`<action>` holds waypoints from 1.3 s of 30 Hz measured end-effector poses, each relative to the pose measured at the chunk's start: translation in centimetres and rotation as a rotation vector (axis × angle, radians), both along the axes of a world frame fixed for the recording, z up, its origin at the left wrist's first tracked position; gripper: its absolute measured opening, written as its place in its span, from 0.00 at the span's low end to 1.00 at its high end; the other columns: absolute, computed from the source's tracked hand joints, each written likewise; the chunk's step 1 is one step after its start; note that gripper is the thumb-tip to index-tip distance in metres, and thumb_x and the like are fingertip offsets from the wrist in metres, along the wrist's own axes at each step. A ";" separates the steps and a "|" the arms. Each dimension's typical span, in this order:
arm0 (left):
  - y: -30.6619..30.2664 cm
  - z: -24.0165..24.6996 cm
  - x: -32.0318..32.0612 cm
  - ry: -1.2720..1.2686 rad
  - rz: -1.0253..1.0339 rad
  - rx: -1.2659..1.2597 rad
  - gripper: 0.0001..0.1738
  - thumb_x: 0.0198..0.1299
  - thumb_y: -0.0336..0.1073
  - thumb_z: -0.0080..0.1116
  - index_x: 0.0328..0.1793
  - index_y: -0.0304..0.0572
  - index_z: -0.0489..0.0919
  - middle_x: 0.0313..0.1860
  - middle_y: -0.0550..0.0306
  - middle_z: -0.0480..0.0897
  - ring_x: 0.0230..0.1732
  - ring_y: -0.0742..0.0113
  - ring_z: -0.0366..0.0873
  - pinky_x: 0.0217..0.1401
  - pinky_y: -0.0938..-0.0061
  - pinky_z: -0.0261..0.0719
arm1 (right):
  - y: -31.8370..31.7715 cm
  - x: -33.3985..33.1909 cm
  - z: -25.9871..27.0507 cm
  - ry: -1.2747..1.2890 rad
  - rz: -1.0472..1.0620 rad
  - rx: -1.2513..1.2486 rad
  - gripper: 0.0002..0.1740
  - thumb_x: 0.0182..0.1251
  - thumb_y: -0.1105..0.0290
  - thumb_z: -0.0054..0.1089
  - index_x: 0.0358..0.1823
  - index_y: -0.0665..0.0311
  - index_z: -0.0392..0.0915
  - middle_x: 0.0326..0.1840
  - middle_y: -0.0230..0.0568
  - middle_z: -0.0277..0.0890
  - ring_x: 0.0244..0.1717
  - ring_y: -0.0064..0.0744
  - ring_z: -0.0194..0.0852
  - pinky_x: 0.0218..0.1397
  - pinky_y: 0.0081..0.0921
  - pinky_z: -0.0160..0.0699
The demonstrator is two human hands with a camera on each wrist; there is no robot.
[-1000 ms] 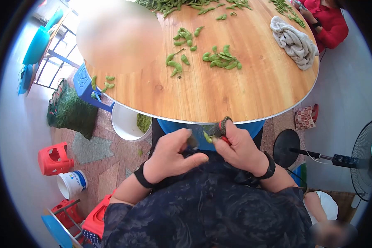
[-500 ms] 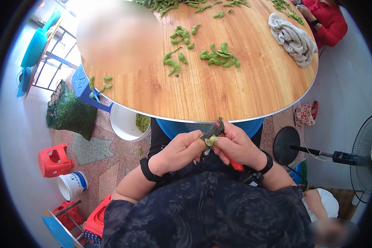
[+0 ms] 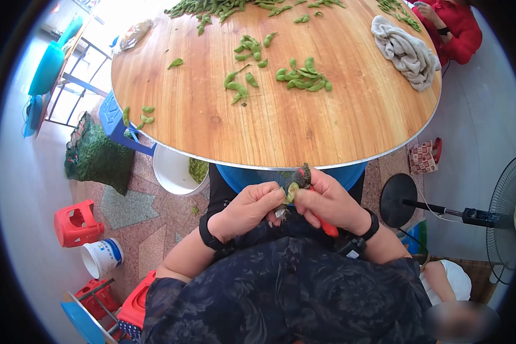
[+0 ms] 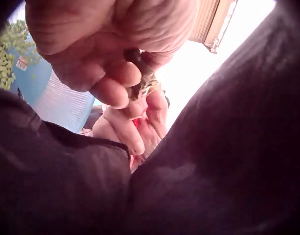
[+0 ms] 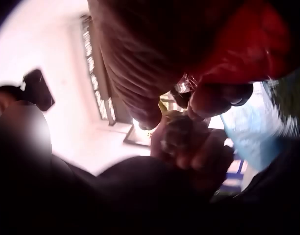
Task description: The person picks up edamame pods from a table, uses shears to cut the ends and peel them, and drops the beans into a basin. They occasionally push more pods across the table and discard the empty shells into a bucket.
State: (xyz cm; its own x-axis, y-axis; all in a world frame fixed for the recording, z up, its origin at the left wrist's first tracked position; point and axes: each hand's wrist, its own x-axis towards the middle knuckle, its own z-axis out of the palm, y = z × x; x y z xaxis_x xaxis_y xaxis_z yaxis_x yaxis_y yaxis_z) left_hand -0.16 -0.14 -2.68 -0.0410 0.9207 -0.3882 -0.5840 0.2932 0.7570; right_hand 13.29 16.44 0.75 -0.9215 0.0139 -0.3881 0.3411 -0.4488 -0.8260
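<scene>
Over the lap, just below the table edge, my two hands meet at a split green soybean pod. The thumb and fingers of my left hand pinch its left end. At its other end, my right hand grips it with the thumb. A red-handled tool is also held in the right palm, its handle showing below the fingers; its working end is hidden. Dark wrapping stands at the right fingertips. In the left wrist view, a dark frayed piece shows between the left fingers.
On the round wooden table lie loose soybean pods, a larger pile and a grey towel. A blue basin sits under its edge, beside a white bucket. A fan stands right; another person sits far right.
My left hand came in from the left to meet the right hand, and both now hold the pod. The pod has opened out and turned upward. The red handle has come into fuller view.
</scene>
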 end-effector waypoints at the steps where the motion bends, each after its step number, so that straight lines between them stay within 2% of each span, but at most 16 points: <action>1: 0.0 -0.1 0.1 0.081 0.017 -0.020 0.17 0.75 0.45 0.46 0.36 0.43 0.75 0.31 0.66 0.77 0.28 0.82 0.73 0.34 0.85 0.72 | -0.4 0.0 0.1 0.054 0.000 0.292 0.06 0.73 0.69 0.51 0.42 0.63 0.69 0.30 0.35 0.77 0.15 0.18 0.67 0.17 0.12 0.65; 2: -0.1 -0.1 0.0 0.081 0.018 -0.022 0.17 0.75 0.45 0.46 0.36 0.43 0.75 0.31 0.66 0.77 0.28 0.82 0.73 0.34 0.85 0.72 | -0.5 0.0 -0.7 0.054 0.002 0.291 0.06 0.73 0.69 0.51 0.42 0.63 0.69 0.30 0.35 0.77 0.15 0.18 0.67 0.17 0.12 0.65; 4: -0.3 -0.2 -0.3 0.166 -0.004 0.050 0.15 0.75 0.42 0.45 0.40 0.40 0.77 0.36 0.63 0.81 0.34 0.80 0.76 0.40 0.84 0.74 | -0.7 -0.3 -2.1 0.492 -0.047 0.941 0.06 0.73 0.69 0.52 0.43 0.64 0.70 0.32 0.35 0.78 0.16 0.17 0.67 0.17 0.12 0.66; 5: -0.4 -0.2 -0.2 0.166 -0.003 0.050 0.15 0.75 0.42 0.45 0.40 0.40 0.77 0.36 0.63 0.81 0.34 0.80 0.76 0.40 0.84 0.74 | -0.5 0.0 -2.1 0.493 -0.046 0.941 0.06 0.73 0.69 0.52 0.43 0.64 0.70 0.32 0.35 0.78 0.16 0.17 0.67 0.17 0.12 0.66; 7: -0.4 0.1 -0.1 0.158 0.056 0.102 0.15 0.74 0.39 0.45 0.45 0.37 0.78 0.42 0.59 0.83 0.42 0.78 0.78 0.48 0.81 0.75 | 0.1 -0.1 -0.3 -0.002 -0.001 0.062 0.06 0.73 0.68 0.52 0.43 0.64 0.71 0.31 0.34 0.77 0.15 0.16 0.67 0.17 0.12 0.66; 8: -0.6 0.3 -0.2 0.159 0.058 0.105 0.15 0.74 0.39 0.45 0.45 0.37 0.78 0.42 0.59 0.83 0.42 0.78 0.78 0.48 0.81 0.75 | 0.6 0.0 -0.2 -0.045 -0.034 -0.074 0.06 0.74 0.68 0.51 0.42 0.63 0.71 0.30 0.33 0.76 0.14 0.16 0.66 0.16 0.12 0.65; 11: -1.2 0.4 -0.8 0.151 0.091 0.100 0.12 0.73 0.33 0.42 0.40 0.35 0.76 0.48 0.49 0.82 0.47 0.67 0.79 0.54 0.74 0.76 | 1.3 0.3 -0.1 -0.020 -0.119 -0.222 0.06 0.74 0.68 0.50 0.42 0.63 0.71 0.28 0.33 0.75 0.13 0.16 0.66 0.15 0.12 0.64; 13: -1.4 -0.1 -1.0 0.207 0.070 0.088 0.11 0.72 0.32 0.42 0.50 0.33 0.75 0.53 0.47 0.80 0.50 0.65 0.80 0.54 0.73 0.77 | 1.1 0.2 -0.2 -0.012 -0.119 -0.147 0.07 0.74 0.68 0.50 0.43 0.63 0.72 0.28 0.32 0.74 0.13 0.16 0.65 0.14 0.12 0.64; 20: -0.5 1.0 0.1 0.124 0.166 0.112 0.10 0.72 0.28 0.43 0.57 0.37 0.68 0.59 0.50 0.76 0.49 0.70 0.80 0.49 0.77 0.77 | -0.1 -0.4 -0.7 -0.036 -0.091 -0.018 0.04 0.72 0.70 0.51 0.42 0.63 0.71 0.28 0.31 0.74 0.15 0.14 0.67 0.16 0.12 0.65; 27: -0.4 1.2 0.5 0.485 -0.047 0.013 0.06 0.71 0.32 0.47 0.40 0.39 0.73 0.29 0.63 0.76 0.29 0.74 0.73 0.35 0.77 0.74 | -0.8 -0.7 -0.6 0.024 -0.113 0.237 0.03 0.66 0.73 0.51 0.37 0.64 0.69 0.23 0.27 0.70 0.17 0.12 0.66 0.19 0.14 0.66; 29: -0.6 1.8 0.5 0.910 -0.133 0.202 0.08 0.70 0.32 0.49 0.37 0.36 0.71 0.25 0.55 0.74 0.26 0.66 0.73 0.30 0.71 0.70 | -0.6 -0.6 -0.5 0.005 -0.101 0.223 0.03 0.65 0.73 0.51 0.37 0.64 0.69 0.23 0.27 0.70 0.17 0.12 0.66 0.19 0.15 0.66; 30: -0.7 1.6 0.6 0.991 -0.113 0.235 0.09 0.69 0.31 0.48 0.34 0.35 0.70 0.23 0.50 0.70 0.23 0.58 0.71 0.27 0.67 0.67 | -0.6 -0.6 -0.4 0.008 -0.069 0.227 0.03 0.63 0.74 0.51 0.37 0.65 0.69 0.23 0.28 0.70 0.18 0.13 0.67 0.20 0.16 0.67; 32: -0.8 1.4 0.6 1.002 -0.089 0.212 0.11 0.68 0.31 0.48 0.32 0.35 0.70 0.21 0.50 0.69 0.22 0.61 0.71 0.26 0.67 0.67 | -0.5 -0.6 -0.6 0.011 -0.035 0.230 0.03 0.61 0.75 0.50 0.36 0.65 0.68 0.22 0.28 0.69 0.19 0.14 0.67 0.20 0.17 0.67; 35: -1.0 1.6 0.3 0.981 -0.066 0.131 0.13 0.68 0.32 0.48 0.29 0.35 0.71 0.19 0.52 0.69 0.21 0.68 0.69 0.25 0.69 0.66 | -0.4 -0.4 -1.5 0.114 -0.009 0.466 0.06 0.60 0.76 0.52 0.38 0.68 0.69 0.21 0.34 0.71 0.19 0.26 0.72 0.21 0.21 0.71; 37: -1.2 1.6 -0.2 0.951 -0.064 0.071 0.14 0.68 0.32 0.48 0.27 0.35 0.71 0.18 0.55 0.69 0.21 0.72 0.69 0.24 0.71 0.66 | -0.6 -0.3 -1.6 0.273 -0.016 1.133 0.09 0.59 0.74 0.57 0.39 0.69 0.70 0.25 0.44 0.74 0.23 0.41 0.76 0.23 0.27 0.75; 39: -1.5 1.3 -0.6 0.868 -0.036 -0.028 0.15 0.68 0.33 0.49 0.27 0.35 0.72 0.17 0.59 0.71 0.21 0.79 0.68 0.25 0.76 0.67 | -1.5 0.4 -0.6 0.266 -0.038 1.307 0.10 0.59 0.73 0.59 0.38 0.69 0.70 0.27 0.47 0.74 0.25 0.45 0.76 0.24 0.30 0.76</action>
State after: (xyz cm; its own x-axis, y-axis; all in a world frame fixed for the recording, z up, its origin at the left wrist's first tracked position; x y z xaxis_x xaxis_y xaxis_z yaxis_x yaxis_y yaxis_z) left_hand -0.78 -1.62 -1.36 -0.3044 0.9176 -0.2555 0.2068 0.3255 0.9226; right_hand 13.68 14.91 0.16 -0.9573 0.2628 0.1203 0.1086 0.7129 -0.6929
